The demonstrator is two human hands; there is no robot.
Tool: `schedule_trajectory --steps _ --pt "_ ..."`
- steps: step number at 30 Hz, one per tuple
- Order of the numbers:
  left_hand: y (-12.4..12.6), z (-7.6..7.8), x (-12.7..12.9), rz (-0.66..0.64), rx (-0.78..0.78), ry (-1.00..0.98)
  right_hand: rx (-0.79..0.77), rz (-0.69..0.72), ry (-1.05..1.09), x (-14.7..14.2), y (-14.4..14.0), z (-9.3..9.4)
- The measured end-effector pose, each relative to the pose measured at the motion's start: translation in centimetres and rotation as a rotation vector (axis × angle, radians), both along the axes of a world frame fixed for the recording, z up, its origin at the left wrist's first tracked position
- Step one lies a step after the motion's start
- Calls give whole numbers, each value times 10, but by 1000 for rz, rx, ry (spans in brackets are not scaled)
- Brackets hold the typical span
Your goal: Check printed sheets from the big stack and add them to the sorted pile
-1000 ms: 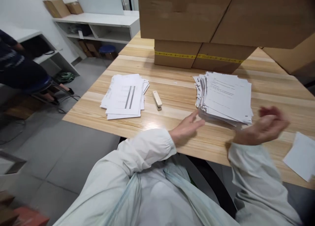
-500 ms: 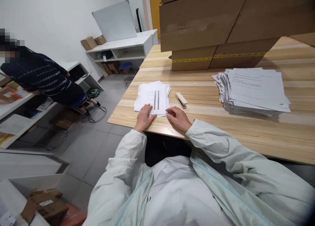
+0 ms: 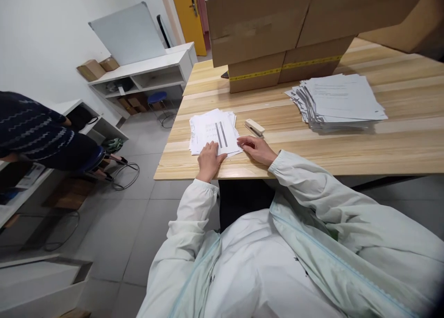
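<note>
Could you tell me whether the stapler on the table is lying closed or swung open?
Closed: the stapler lies flat beside the small paper stack.

The room is evenly and brightly lit from overhead, with no hard shadows. The wooden table (image 3: 312,137) carries a soft sheen, and the large paper stack (image 3: 338,103) throws only a thin dark edge onto it. The small paper pile (image 3: 213,131) is nearly washed out, its print too faint to read. Wide-angle distortion bends the table edges and stretches the cardboard boxes (image 3: 277,27) at the top. The white jacket (image 3: 277,262) fills the foreground slightly soft.
</note>
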State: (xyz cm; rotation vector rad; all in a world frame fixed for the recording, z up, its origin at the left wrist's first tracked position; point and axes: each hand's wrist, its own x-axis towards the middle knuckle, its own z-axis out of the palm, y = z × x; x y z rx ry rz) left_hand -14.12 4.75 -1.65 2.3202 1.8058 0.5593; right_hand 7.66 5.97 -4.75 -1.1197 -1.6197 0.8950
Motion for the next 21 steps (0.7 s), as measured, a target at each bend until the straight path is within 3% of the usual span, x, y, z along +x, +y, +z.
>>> schedule_trajectory --steps 13,21 --pt "5 -1 -6 64 36 33 -90 5 137 -8 4 8" --pt "10 -3 -4 284 27 189 -110 -151 153 -13 1 6"
